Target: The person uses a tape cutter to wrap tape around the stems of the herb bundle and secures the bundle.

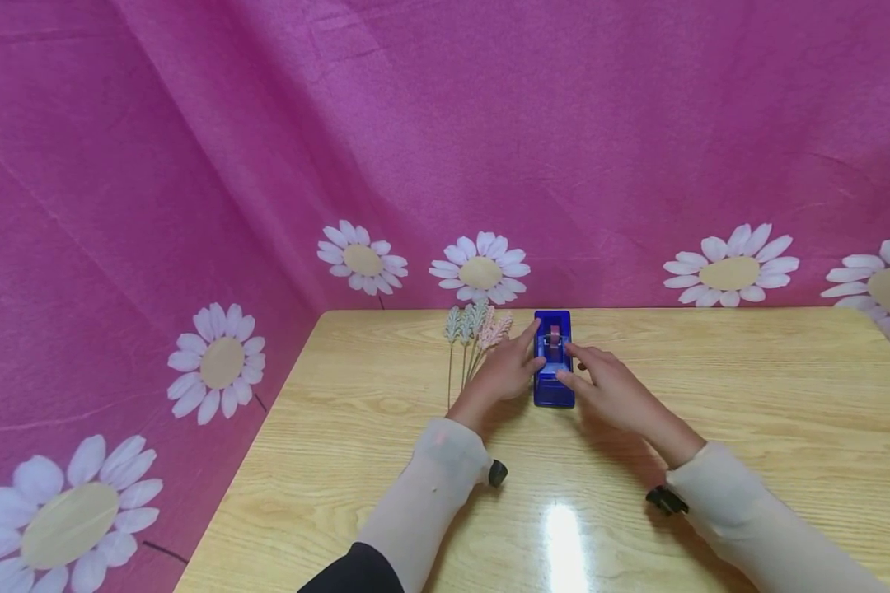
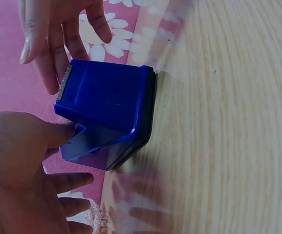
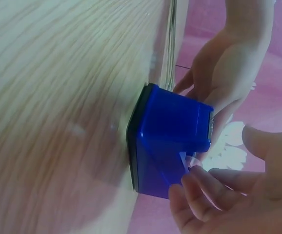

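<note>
A blue tape dispenser (image 1: 554,392) stands on the wooden table, its long side pointing away from me. Near its middle shows a small reddish roll (image 1: 555,334). My left hand (image 1: 500,368) lies along the dispenser's left side, fingers extended and thumb at its edge. On the other side, my right hand (image 1: 610,389) has loosely bent fingers close to the dispenser wall, thumb apart from them. In the left wrist view the serrated cutter (image 2: 64,83) is visible at the dispenser's end. Whether the fingertips press on the casing is hard to tell.
Left of the dispenser lie several artificial flower stems, with pale green heads (image 1: 454,324) and pink heads (image 1: 494,329); my left hand partly covers them. A pink cloth with daisies (image 1: 564,148) hangs behind the table (image 1: 749,387) and along its left side.
</note>
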`<state>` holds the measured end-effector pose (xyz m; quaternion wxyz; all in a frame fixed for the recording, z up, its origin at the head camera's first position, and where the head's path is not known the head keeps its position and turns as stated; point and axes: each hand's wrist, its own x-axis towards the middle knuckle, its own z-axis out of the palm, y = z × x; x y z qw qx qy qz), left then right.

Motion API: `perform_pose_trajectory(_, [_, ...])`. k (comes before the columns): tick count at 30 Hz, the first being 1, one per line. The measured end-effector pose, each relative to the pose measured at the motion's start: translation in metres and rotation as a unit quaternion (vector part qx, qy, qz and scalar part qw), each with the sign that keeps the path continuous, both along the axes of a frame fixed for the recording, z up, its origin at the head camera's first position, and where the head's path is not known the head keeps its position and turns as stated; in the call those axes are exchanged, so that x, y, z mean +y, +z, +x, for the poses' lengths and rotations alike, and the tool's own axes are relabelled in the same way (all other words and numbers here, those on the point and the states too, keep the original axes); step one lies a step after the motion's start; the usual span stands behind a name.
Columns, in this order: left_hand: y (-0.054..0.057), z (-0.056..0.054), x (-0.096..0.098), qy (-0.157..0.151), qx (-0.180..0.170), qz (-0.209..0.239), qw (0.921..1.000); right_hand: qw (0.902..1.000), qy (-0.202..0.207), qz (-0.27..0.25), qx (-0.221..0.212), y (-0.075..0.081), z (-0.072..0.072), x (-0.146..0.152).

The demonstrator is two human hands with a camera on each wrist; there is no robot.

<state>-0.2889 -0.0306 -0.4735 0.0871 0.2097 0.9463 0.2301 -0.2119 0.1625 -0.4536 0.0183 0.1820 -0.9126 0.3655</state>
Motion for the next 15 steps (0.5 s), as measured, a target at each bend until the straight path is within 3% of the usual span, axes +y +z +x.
perform_pose_trajectory(4, [-0.001, 0.000, 0.001, -0.006, -0.013, 0.021, 0.9997, 0.9995, -0.003, -0.030, -0.014, -0.003, -0.004, -0.002])
perform_pose_trajectory(8, [-0.002, 0.000, 0.002, -0.013, -0.026, 0.036, 0.9989, 0.9953, -0.020, -0.072, -0.063, -0.001, -0.007, -0.005])
perform_pose_trajectory(15, [-0.007, 0.000, 0.005, -0.004, -0.053, 0.101, 0.9935, 0.9726, -0.035, -0.171, -0.154, 0.001, -0.013, -0.005])
